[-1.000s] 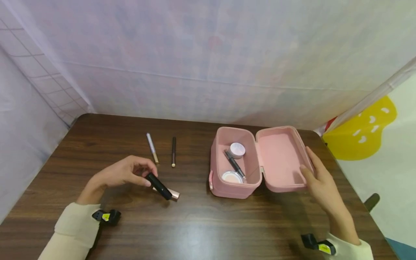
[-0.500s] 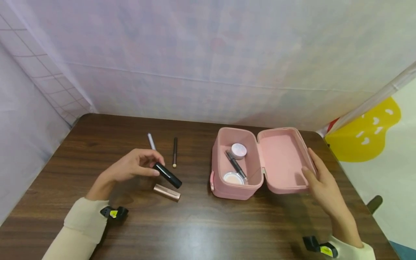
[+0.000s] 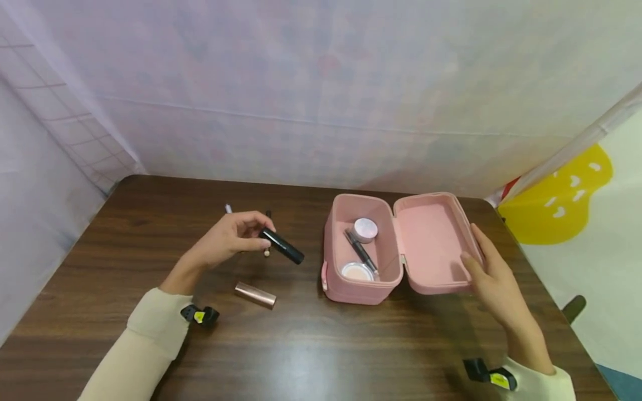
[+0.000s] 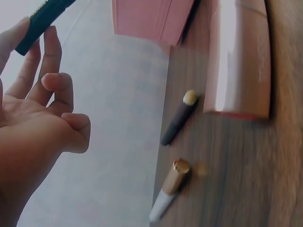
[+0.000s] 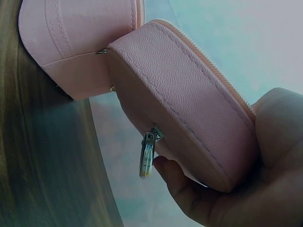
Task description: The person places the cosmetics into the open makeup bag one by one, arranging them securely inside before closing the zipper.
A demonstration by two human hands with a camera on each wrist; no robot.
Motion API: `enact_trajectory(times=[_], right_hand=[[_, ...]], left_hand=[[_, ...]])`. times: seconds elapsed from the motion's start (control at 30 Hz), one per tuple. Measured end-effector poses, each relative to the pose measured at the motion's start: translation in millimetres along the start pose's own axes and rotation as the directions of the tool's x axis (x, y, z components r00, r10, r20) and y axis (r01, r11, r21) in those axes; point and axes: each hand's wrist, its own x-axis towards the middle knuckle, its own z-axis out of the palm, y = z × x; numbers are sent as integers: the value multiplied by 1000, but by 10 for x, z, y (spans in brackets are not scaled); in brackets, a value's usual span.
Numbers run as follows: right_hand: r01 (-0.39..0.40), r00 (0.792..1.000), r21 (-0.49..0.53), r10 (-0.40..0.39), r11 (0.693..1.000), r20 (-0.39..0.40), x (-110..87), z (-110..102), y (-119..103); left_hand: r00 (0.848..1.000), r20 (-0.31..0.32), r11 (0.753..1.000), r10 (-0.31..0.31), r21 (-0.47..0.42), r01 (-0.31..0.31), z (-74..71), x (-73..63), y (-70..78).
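Note:
My left hand (image 3: 225, 242) pinches a black cosmetic tube (image 3: 286, 249) by one end, between thumb and fingers, left of the pink makeup case (image 3: 358, 293). In the left wrist view the tube (image 4: 40, 23) slants up, and the lower fingers curl loosely. The right hand (image 3: 496, 292) grips the outer edge of the case's lid (image 3: 433, 239), which is swung out to the right. Inside the case lie a round white-lidded jar (image 3: 365, 229), a dark pen-shaped tube (image 3: 360, 249) and a round pale compact (image 3: 357, 272).
A rose-gold tube (image 3: 254, 295) lies on the brown table (image 3: 311, 351) in front of the left hand. Behind that hand, partly hidden, are a white-and-gold pen (image 4: 170, 189) and a dark pen (image 4: 180, 118). A metal ring (image 5: 147, 153) hangs from the lid. A pale curtain (image 3: 301, 111) borders the table's back.
My left hand has carried the black tube up and right, away from the rose-gold tube and toward the case, now partly covering the two pens. The right hand keeps its hold on the lid.

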Motion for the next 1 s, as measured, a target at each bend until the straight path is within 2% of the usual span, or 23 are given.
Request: enact_trajectory(times=[0.13, 0.33, 0.57, 0.77, 1.0], right_hand=[[-2, 1000, -1, 2, 1000, 1, 3, -10, -9], [5, 1000, 10, -5, 1000, -7, 6, -12, -9], [-11, 1000, 12, 11, 1000, 9, 7, -9, 19], [-2, 1000, 11, 2, 1000, 8, 9, -12, 19], [3, 1000, 15, -4, 1000, 5, -4, -10, 23]], left_hand=[[999, -44, 1000, -16, -21, 15, 88, 95, 5], [995, -103, 999, -9, -51, 3, 236, 282, 37], [995, -96, 1000, -17, -16, 15, 379, 471, 119], [993, -121, 1000, 9, 17, -7, 473, 607, 162], [989, -145, 999, 40, 10, -39, 583, 795, 181]])
